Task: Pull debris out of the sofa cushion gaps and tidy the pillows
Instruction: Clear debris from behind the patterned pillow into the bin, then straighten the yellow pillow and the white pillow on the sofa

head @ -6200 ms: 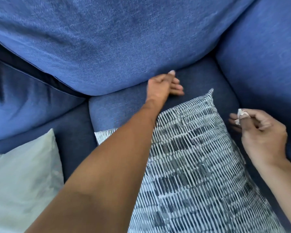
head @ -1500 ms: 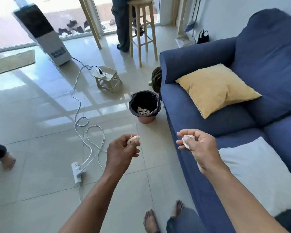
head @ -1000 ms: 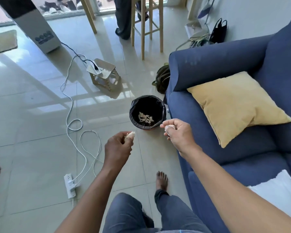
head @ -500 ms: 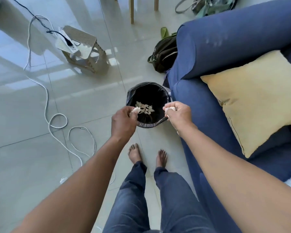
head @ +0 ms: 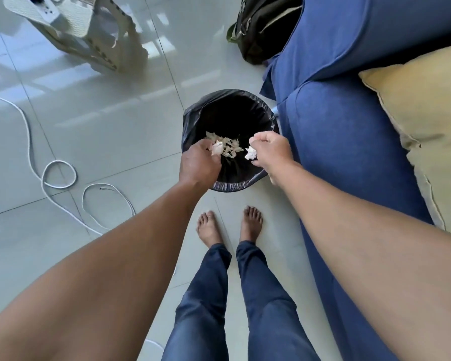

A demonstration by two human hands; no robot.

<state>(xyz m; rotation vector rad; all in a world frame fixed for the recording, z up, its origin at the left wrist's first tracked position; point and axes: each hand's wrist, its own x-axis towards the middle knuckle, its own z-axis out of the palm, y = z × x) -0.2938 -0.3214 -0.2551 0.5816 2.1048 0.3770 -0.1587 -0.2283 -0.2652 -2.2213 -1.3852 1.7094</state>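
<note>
Both hands are out over the bin (head: pixel 193 118), dead centre of the frame. The left hand (head: pixel 199 164) has its fingers curled round a crumpled white scrap (head: pixel 217 147), pinching it just above the bin's black liner. The right hand (head: pixel 271 149) does the same on the other side, fingers closed tight on a second white wad (head: pixel 251 153) that pokes out beneath the knuckles. Between the two hands, down inside the bin, lies a little heap of pale paper bits (head: pixel 231 148) on the dark bottom.

The bin stands on the glossy tiled floor (head: pixel 102 121), right beside the front of the blue sofa (head: pixel 349 142), which fills the right side of the frame. A yellow pillow (head: pixel 427 105) rests on the sofa seat at the far right, leaning toward the armrest. Bare feet (head: pixel 229 225) and blue trousers (head: pixel 232 295) stand below the bin at lower centre.

Upper left, a small woven stool (head: pixel 94 37) sits on the tiles, and a white cable (head: pixel 60 175) loops across the floor at the left. A dark backpack (head: pixel 263 24) leans against the sofa's end at the top.
</note>
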